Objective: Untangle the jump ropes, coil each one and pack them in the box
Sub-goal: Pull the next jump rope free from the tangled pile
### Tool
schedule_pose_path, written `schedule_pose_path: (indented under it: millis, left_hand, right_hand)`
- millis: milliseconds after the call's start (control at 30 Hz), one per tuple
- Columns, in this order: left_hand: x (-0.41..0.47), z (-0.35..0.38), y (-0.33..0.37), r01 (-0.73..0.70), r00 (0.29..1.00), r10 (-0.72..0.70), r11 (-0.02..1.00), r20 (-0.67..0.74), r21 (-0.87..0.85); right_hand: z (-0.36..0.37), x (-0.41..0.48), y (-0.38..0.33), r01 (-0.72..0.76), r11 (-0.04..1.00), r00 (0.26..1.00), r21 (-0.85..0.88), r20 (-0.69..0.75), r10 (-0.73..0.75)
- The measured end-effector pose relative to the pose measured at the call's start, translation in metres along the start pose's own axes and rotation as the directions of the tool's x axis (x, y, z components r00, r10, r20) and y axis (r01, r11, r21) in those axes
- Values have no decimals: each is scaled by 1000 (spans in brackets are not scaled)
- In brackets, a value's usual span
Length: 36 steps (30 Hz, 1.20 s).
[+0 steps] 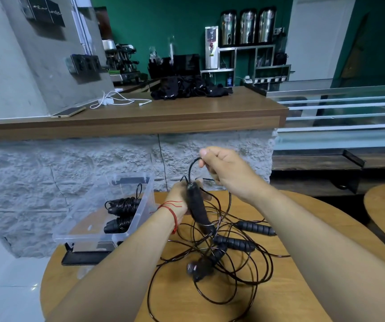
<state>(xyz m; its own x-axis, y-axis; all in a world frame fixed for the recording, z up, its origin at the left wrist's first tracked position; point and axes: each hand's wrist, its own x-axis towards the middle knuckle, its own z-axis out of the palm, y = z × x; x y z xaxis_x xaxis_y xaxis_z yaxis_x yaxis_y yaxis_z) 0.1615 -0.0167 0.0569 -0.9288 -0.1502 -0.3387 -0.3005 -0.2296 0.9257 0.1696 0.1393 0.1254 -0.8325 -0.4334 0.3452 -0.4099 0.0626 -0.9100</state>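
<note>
Round wooden tabletop (303,298) fills lower frame. Clear box (89,205), centre-left, contains two coiled ropes (123,205). Tangled jump ropes (233,252) lie lower centre. Left hand (177,201) grips one black handle (197,205); right hand (224,168) pinches its cord (190,168) above, centre frame.

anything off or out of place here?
Nothing damaged. The jump ropes on the table lie in a tangle, as the task expects. The clear box sits at the table's left edge; overhang unclear.

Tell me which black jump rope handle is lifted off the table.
The black foam-covered handle gripped in the left hand; the other loose handles lie low on the round wooden table among the tangled cord.
</note>
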Motion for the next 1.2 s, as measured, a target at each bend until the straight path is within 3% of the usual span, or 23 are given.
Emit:
schedule_pose_path:
  millis: [67,167,233,300,367,433,567,633,733,800,867,1000,1133,1200]
  left_hand:
    - [8,-1,-1,-43,999,41,996,25,80]
    - [2,1,-8,-103,994,87,960,73,262]
    - [-10,2,-10,-71,991,62,995,119,69]
    - [-16,1,-8,-22,975,53,990,216,-141]
    - [-25,-2,0,-15,953,82,974,291,-226]
    - [-31,4,7,-56,935,102,988,341,-141]
    - [-30,13,0,-89,984,53,973,171,212]
    - [-24,11,-10,-52,992,14,949,125,311]
    - [-18,7,-12,-62,990,61,998,130,5]
    - [-16,9,-3,-103,977,139,972,164,-211]
    - [-16,15,7,-154,964,214,934,159,-324]
    - [-24,24,35,-269,928,349,870,131,-414]
    - [-35,30,69,-318,881,435,834,185,-450]
    - [-40,35,88,-366,858,480,820,181,-440]
  right_hand:
    - [2,0,-3,0,1000,1000,31,-2,0]
    - [-7,4,-8,-10,973,980,232,-193,56]
    - [-16,9,-11,-19,945,961,328,-256,108]
    - [-23,13,-10,-50,953,959,299,-254,130]
    - [-25,15,-9,-61,958,957,279,-255,135]
    - [-26,15,-9,-21,918,944,395,-295,149]
    - [-28,13,-17,81,698,940,712,-287,184]
    - [-27,11,-19,83,648,939,757,-277,203]
    - [-27,9,-17,24,720,927,694,-284,243]
    - [-23,11,-14,-72,758,928,648,-236,290]
    - [-21,12,-7,-197,806,926,559,-164,340]
    - [-22,9,7,-311,900,940,305,-40,339]
    - [-17,3,20,-268,963,960,19,-84,268]
    - [-12,-2,27,-235,972,971,-24,-53,233]
